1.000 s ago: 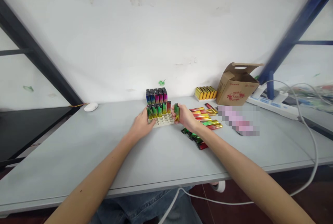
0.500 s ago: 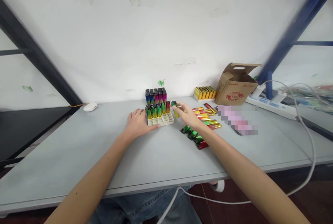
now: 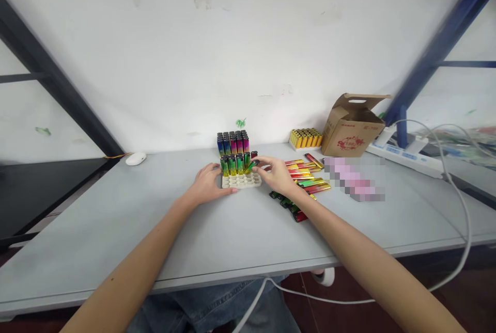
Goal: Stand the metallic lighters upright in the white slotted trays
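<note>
On the desk [image 3: 116,230] the tray [image 3: 241,181] stands at the centre, with lighters [image 3: 236,163] in its back row. At 12 o'clock behind it stands a full tray [image 3: 233,143]. At 3 o'clock lie loose lighters [image 3: 306,173]. The box [image 3: 353,125] is at 2 o'clock, the mouse [image 3: 135,158] at 10 o'clock.

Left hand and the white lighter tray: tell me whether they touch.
Touching. The head view shows the left hand lying flat on the table, its fingers against the near-left edge of the white lighter tray with no gap visible.
</note>
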Tool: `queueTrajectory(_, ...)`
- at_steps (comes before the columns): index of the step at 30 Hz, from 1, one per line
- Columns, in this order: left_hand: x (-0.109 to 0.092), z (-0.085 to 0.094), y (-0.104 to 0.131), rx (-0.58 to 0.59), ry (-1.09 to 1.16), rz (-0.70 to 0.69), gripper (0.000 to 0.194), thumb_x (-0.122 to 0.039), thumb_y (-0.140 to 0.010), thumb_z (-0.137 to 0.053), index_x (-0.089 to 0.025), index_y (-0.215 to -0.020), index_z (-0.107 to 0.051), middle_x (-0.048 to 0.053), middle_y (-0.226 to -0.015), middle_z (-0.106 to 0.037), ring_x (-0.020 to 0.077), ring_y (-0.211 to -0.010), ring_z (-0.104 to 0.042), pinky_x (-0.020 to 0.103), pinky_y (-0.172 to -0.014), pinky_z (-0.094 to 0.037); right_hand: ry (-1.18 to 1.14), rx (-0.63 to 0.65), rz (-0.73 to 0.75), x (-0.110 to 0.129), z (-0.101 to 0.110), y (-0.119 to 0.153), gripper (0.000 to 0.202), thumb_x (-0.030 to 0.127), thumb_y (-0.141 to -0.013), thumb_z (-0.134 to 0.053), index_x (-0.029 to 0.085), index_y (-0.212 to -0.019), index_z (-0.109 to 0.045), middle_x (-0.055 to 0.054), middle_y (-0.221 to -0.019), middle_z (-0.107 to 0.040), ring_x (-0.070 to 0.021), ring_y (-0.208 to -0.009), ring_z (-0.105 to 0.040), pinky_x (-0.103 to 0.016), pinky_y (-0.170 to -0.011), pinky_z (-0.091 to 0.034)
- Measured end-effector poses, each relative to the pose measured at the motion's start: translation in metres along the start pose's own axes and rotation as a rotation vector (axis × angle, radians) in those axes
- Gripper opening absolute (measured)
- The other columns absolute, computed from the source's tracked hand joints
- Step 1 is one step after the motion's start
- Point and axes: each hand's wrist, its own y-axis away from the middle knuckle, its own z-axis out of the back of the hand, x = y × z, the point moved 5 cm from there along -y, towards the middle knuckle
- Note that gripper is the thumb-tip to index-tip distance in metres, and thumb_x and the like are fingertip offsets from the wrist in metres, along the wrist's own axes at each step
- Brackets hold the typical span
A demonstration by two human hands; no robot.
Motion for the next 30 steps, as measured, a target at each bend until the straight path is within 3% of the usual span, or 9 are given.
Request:
queueTrajectory(13, -0.012, -0.008, 0.004, 0.001, 0.015, -0.043, 0.076, -0.076, -0.071, -0.058, -0.026, -0.127, -0.060, 0.011, -0.131, -0.055, 0.0357, -0.128, -0.046, 0.051, -0.110, -0.035, 0.295, -0.063, 0.107, 0.008, 0.009, 0.004, 0.027, 0.024, -0.088, -0.057, 0.027, -0.115, -0.058, 0.002, -0.078, -0.068, -0.0155, -0.063, -0.059, -0.029, -0.067, -0.048)
queueTrajectory(17, -0.014, -0.008, 0.004, 0.011, 0.016, -0.032, 0.075, -0.076, -0.071, -0.058, -0.025, -0.127, -0.059, 0.011, -0.130, -0.055, 0.0350, -0.128, -0.046, 0.050, -0.110, -0.035, 0.326, -0.071, 0.174, 0.009, 0.008, 0.005, 0.024, 0.023, -0.089, -0.056, 0.026, -0.111, -0.063, -0.002, -0.092, -0.068, -0.0178, -0.079, -0.061, -0.030, -0.072, -0.050)
queueTrajectory(23, -0.016, -0.007, 0.005, 0.016, 0.016, -0.028, 0.075, -0.075, -0.072, -0.058, -0.024, -0.127, -0.058, 0.012, -0.128, -0.056, 0.0345, -0.126, -0.048, 0.049, -0.109, -0.037, 0.423, -0.112, 0.326, 0.017, 0.008, 0.007, 0.031, 0.018, -0.090, -0.050, 0.026, -0.114, -0.068, -0.011, -0.132, -0.051, -0.0263, -0.123, -0.048, -0.045, -0.102, -0.043)
queueTrajectory(27, -0.011, -0.008, 0.003, 0.012, 0.014, -0.037, 0.077, -0.078, -0.069, -0.058, -0.022, -0.123, -0.060, 0.013, -0.127, -0.056, 0.0346, -0.126, -0.048, 0.048, -0.109, -0.037, 0.302, -0.091, 0.275, 0.008, 0.025, -0.002, 0.039, 0.022, -0.092, -0.046, 0.024, -0.128, -0.059, -0.011, -0.138, -0.049, -0.0239, -0.125, -0.049, -0.043, -0.106, -0.041)
queueTrajectory(30, -0.008, -0.008, 0.001, 0.002, 0.016, -0.041, 0.077, -0.078, -0.068, -0.059, -0.021, -0.120, -0.061, 0.013, -0.128, -0.056, 0.0340, -0.126, -0.048, 0.048, -0.108, -0.038, 0.275, -0.190, 0.146, -0.014, 0.052, -0.011, 0.036, 0.021, -0.091, -0.042, 0.019, -0.121, -0.062, -0.012, -0.123, -0.063, -0.0249, -0.113, -0.058, -0.044, -0.101, -0.044)
